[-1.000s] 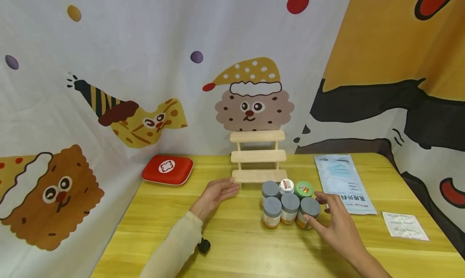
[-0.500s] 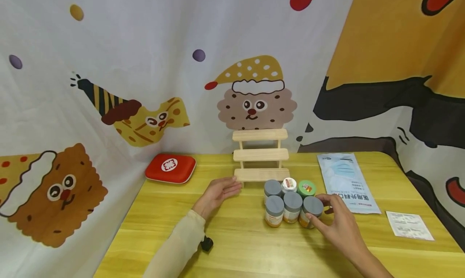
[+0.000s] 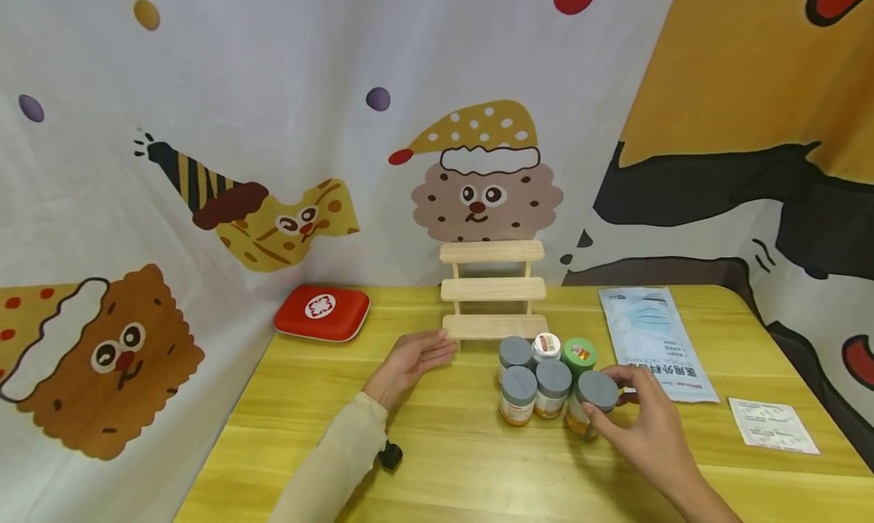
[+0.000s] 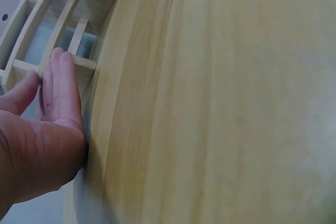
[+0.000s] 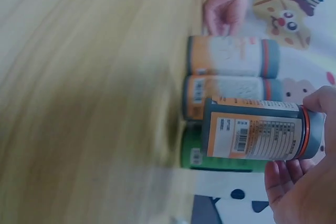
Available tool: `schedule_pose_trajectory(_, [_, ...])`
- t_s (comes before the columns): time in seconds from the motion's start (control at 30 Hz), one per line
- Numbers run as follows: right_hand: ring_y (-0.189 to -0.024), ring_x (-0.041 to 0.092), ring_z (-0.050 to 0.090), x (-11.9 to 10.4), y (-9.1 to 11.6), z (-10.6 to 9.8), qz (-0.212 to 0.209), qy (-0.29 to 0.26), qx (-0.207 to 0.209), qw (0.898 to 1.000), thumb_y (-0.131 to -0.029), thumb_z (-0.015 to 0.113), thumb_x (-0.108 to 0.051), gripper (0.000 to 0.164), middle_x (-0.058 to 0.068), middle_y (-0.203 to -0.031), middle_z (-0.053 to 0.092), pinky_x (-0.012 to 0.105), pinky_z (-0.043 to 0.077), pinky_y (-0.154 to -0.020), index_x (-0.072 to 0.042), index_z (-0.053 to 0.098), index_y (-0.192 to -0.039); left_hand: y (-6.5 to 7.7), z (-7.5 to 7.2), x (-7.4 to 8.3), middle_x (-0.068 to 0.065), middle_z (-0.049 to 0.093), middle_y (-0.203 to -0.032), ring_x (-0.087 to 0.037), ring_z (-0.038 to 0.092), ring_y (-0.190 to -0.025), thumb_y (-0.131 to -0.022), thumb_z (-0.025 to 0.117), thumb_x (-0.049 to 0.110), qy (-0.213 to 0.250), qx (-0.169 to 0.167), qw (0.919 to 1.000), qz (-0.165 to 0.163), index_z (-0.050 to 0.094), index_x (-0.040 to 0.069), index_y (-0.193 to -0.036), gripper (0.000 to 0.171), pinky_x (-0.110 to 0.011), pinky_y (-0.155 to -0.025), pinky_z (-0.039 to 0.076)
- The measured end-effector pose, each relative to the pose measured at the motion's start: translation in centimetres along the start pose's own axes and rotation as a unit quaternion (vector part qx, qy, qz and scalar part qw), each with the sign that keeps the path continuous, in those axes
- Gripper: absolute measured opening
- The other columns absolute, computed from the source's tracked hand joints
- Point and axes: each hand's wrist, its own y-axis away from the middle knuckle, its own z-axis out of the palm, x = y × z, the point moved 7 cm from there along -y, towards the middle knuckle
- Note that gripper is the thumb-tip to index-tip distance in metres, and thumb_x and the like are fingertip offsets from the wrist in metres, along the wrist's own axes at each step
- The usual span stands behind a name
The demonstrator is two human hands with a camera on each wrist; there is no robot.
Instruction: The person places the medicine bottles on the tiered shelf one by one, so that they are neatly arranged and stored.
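Note:
My right hand (image 3: 645, 420) grips a grey-lidded supplement bottle (image 3: 597, 392) near its lid, thumb on one side and fingers on the other. In the right wrist view the held bottle (image 5: 257, 135), with its orange-and-white label, has its base off the tabletop. Left of it stand several similar bottles, such as the front-left grey-lidded bottle (image 3: 518, 390). Behind are a green-lidded bottle (image 3: 579, 354) and a small white-capped bottle (image 3: 546, 346). My left hand (image 3: 412, 362) holds its fingers straight, fingertips at the left end of a three-tier wooden shelf (image 3: 495, 326).
A red first-aid case (image 3: 322, 313) lies at the back left. To the right are a blue-and-white mask packet (image 3: 657, 344) and a white blister pack (image 3: 773, 426). A small black object (image 3: 391, 456) is beside my left sleeve. A printed curtain (image 3: 328, 67) hangs behind the table.
My right hand has taken hold of the front-right bottle, lifted it a little and drawn it slightly right of the group. The left hand stays at the shelf. The head view has shifted slightly.

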Motion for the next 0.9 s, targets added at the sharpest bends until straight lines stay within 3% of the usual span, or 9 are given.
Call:
schedule_pose_trajectory(0.3, [-0.100, -0.007, 0.049, -2.1, -0.2, -1.4, 0.019, -0.017, -0.006, 1.000, -0.077, 0.092, -0.004, 0.054, -0.005, -0.116, 0.059, 0.001, 0.045, -0.085, -0.009, 0.060, -0.121, 0.0, 0.1, 0.0, -0.022, 0.075, -0.125, -0.023, 0.078, -0.109, -0.107, 0.064, 0.012, -0.002, -0.001, 1.0000, 0.003, 0.053, -0.010, -0.144, 0.045, -0.039, -0.102, 0.064])
schedule_pose_trajectory(0.5, [-0.097, -0.003, 0.050, -4.5, -0.6, -2.7, -0.013, -0.030, 0.015, 0.999, -0.068, 0.089, 0.004, 0.058, -0.005, -0.112, 0.058, 0.000, 0.043, -0.086, -0.005, 0.060, -0.118, 0.0, 0.0, -0.1, -0.021, 0.076, -0.124, -0.022, 0.078, -0.108, -0.107, 0.063, 0.013, -0.003, -0.008, 1.0000, 0.003, 0.052, -0.010, -0.145, 0.045, -0.039, -0.103, 0.064])
schedule_pose_trajectory(0.9, [-0.099, -0.001, 0.051, -8.5, -3.0, -3.8, -0.060, -0.054, 0.031, 0.996, -0.066, 0.091, 0.004, 0.061, -0.005, -0.116, 0.059, 0.002, 0.043, -0.087, -0.006, 0.061, -0.119, -0.1, 0.0, -0.1, -0.019, 0.078, -0.120, -0.022, 0.078, -0.107, -0.107, 0.064, 0.013, -0.004, -0.004, 1.0000, 0.006, 0.054, -0.009, -0.142, 0.042, -0.038, -0.101, 0.065])
